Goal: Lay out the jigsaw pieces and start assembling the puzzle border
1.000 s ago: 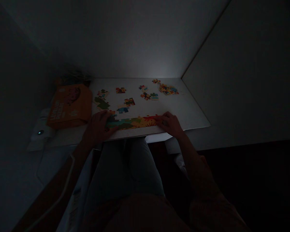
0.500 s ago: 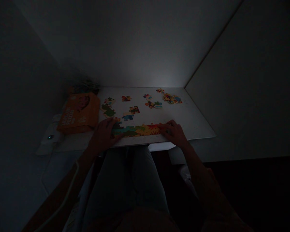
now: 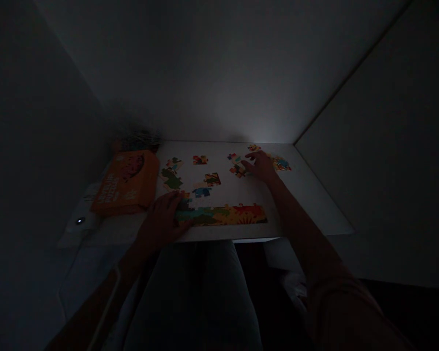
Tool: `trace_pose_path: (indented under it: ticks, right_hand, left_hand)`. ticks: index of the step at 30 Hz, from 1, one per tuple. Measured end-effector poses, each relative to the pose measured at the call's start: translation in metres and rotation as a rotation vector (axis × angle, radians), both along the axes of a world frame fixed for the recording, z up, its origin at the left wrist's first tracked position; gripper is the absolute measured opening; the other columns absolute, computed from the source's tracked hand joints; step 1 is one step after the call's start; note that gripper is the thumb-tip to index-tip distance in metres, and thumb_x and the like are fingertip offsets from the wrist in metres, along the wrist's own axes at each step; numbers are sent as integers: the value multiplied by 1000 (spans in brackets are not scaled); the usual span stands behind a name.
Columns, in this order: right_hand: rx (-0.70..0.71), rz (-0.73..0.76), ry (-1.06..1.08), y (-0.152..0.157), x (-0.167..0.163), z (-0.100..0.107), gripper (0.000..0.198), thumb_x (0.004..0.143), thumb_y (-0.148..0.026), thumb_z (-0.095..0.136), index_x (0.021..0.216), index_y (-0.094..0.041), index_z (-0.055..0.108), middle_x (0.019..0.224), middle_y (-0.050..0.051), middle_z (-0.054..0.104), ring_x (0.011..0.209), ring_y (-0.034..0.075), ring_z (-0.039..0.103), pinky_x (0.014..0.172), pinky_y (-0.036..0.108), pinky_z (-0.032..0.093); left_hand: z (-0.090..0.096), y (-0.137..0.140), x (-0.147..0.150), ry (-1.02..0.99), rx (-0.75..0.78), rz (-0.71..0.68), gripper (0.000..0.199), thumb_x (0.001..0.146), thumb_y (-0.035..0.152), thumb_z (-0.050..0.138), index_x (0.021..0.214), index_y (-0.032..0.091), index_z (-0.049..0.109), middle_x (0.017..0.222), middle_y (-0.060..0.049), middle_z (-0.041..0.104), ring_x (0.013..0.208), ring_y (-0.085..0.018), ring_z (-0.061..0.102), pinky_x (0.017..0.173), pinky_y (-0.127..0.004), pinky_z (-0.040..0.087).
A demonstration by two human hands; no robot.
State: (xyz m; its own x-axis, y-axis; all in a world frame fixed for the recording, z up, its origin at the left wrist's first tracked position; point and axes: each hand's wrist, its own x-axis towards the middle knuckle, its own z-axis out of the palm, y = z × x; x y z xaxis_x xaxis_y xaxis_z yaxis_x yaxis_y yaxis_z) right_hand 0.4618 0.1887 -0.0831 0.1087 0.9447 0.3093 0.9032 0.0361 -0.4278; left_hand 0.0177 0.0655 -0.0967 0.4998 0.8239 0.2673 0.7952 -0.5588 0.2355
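A joined strip of jigsaw puzzle (image 3: 223, 215) lies along the table's front edge, green and teal at its left and orange and red at its right. My left hand (image 3: 164, 218) rests on the strip's left end, fingers stretched out and thumb apart. Farther back, my right hand (image 3: 260, 166) hovers over loose puzzle pieces (image 3: 237, 169), its fingers apart and curved; it partly covers them. To its right is a pile of puzzle pieces (image 3: 282, 164). More single pieces, such as a blue piece (image 3: 202, 191) and a brown piece (image 3: 212, 179), lie behind the strip.
An orange puzzle box (image 3: 129, 183) stands at the left of the white table (image 3: 307, 209), with a dark plant-like bundle (image 3: 141, 140) behind it. A white device with a small light (image 3: 79, 221) and a cable sits at the left corner. Walls border the back. The scene is dim.
My right hand has left the strip's right end and moved back to the loose pieces. My left hand stays at the strip's left end. The view has shifted slightly.
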Motion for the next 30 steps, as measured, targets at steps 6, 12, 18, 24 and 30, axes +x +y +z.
trace_pose_path:
  ticks: [6,12,18,24,30]
  right_hand:
    - [-22,-157,-106,29,-30,-17,63,99,-65,76,138,-16,82,156,27,67,150,49,59,130,71,36]
    - [-49,-134,-86,30,-27,-28,63,94,-66,79,136,-19,83,159,26,64,147,49,59,128,72,38]
    - [2,-137,-65,34,-23,-34,64,92,-66,80,130,-16,84,153,29,65,144,53,58,124,74,40]
    - [-18,-9,-68,31,-26,-33,54,99,-54,73,137,-18,82,148,26,69,142,49,62,124,70,41]
    - [30,67,-100,21,-28,-26,57,104,-54,66,149,-20,75,151,26,68,143,48,59,121,67,40]
  left_hand:
    - [1,-1,-2,8,20,-11,85,106,67,68,176,24,46,172,-21,59,157,-44,59,128,-65,52]
    - [3,-2,-2,23,10,0,87,105,65,70,179,28,41,174,-21,57,158,-44,58,128,-65,51]
    - [4,-3,-1,40,-8,-3,91,106,71,67,178,25,39,175,-22,55,161,-44,55,130,-66,50]
    - [3,-4,-2,38,-8,-5,92,105,74,68,177,25,40,173,-22,56,161,-42,54,131,-63,49]
    - [5,-5,-1,32,-33,-5,93,105,74,68,179,26,38,175,-22,54,162,-43,52,133,-66,46]
